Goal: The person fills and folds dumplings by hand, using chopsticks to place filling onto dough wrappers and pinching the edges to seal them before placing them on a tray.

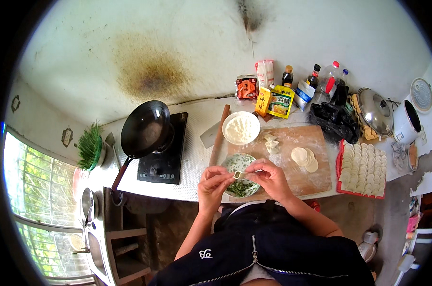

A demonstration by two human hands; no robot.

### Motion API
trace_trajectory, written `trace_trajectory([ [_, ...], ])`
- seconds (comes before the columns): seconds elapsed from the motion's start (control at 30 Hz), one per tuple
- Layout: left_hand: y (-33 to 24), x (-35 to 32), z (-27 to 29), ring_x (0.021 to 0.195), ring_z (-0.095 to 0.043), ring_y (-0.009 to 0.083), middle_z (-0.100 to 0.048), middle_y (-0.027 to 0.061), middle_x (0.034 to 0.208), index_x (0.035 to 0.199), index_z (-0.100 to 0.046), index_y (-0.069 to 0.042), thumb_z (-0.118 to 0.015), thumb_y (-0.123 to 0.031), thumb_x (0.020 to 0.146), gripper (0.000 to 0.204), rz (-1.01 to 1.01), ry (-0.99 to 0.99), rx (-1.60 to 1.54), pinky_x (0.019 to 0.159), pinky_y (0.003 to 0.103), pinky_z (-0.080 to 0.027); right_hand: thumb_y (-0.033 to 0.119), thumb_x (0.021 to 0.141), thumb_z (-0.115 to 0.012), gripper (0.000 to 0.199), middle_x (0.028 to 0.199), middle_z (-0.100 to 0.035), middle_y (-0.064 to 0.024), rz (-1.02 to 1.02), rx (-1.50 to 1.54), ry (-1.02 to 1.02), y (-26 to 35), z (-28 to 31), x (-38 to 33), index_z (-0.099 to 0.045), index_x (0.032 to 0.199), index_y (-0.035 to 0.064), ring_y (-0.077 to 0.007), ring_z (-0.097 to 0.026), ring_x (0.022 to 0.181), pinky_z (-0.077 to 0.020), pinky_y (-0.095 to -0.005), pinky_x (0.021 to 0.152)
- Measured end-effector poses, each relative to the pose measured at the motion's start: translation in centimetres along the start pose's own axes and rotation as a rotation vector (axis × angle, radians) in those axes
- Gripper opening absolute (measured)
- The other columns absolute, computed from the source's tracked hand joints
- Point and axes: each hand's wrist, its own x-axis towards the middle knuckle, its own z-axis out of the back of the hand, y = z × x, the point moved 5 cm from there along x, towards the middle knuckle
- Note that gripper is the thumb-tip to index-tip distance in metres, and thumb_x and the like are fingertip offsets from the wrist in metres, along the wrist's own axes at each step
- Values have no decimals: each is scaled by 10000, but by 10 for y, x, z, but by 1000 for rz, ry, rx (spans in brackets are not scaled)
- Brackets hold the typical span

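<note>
My left hand (215,186) and my right hand (269,180) meet in front of me, fingertips pinched on a small pale piece of dough (238,175) bent into a loop. It hangs over a bowl of chopped green filling (241,188), which my fingers partly cover. Under and beside the bowl lies a floury wooden board (316,180). Several flat round wrappers (305,159) overlap on its right part, and small dough lumps (271,144) sit nearer its back edge. Behind the filling stands a white bowl (241,127) with pale, floury contents.
A rolling pin (219,136) leans by a cleaver (209,135), left of the bowls. Farther left, a black wok (145,128) rests on an induction cooker (159,167). Rows of dumplings (362,167) fill a red-edged tray at right. Bottles and packets (280,101) line the wall.
</note>
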Motion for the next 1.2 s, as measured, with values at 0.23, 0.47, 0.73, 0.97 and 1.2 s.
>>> trace_trajectory([
  [0.23, -1, -7, -5, 904, -628, 136, -657, 77, 980, 941, -742, -7, -718, 72, 789, 173, 128, 53, -6, 781, 236, -527, -19, 852, -680, 117, 1037, -590, -51, 21, -118, -4, 0, 6, -7, -650, 964, -15, -123, -612, 973, -523, -247, 843],
  [0.47, -9, -18, -18, 866, -636, 111, -660, 52, 915, 1095, -685, 0, -703, 45, 817, 282, 285, 60, 22, 769, 240, -544, -44, 855, -662, 118, 1042, -575, -58, 16, -231, 61, 0, 11, -15, -648, 961, 6, -128, -594, 987, -513, -262, 846],
  [0.73, -10, -20, -24, 899, -622, 103, -574, 47, 984, 1128, -669, -17, -688, 22, 837, 294, 245, 221, 149, 787, 245, -547, -33, 832, -685, 101, 981, -600, -59, 97, -377, 36, 13, 11, -17, -655, 918, 11, -158, -610, 947, -523, -276, 806],
  [0.97, -25, -19, -35, 923, -622, 111, -549, 70, 1114, 1023, -692, -1, -757, 14, 776, 256, 191, 197, 49, 772, 253, -571, 28, 830, -701, 102, 932, -613, -73, 144, -478, 0, 22, 13, -21, -650, 918, 31, -199, -618, 876, -497, -293, 739],
  [1.2, -23, -17, -31, 900, -647, 138, -620, 90, 1047, 981, -706, 4, -737, 47, 780, 207, 85, 131, 149, 776, 263, -579, -48, 792, -696, 154, 939, -627, -85, 259, -582, 14, 28, 6, -22, -643, 915, 26, -234, -640, 904, -520, -318, 783],
])
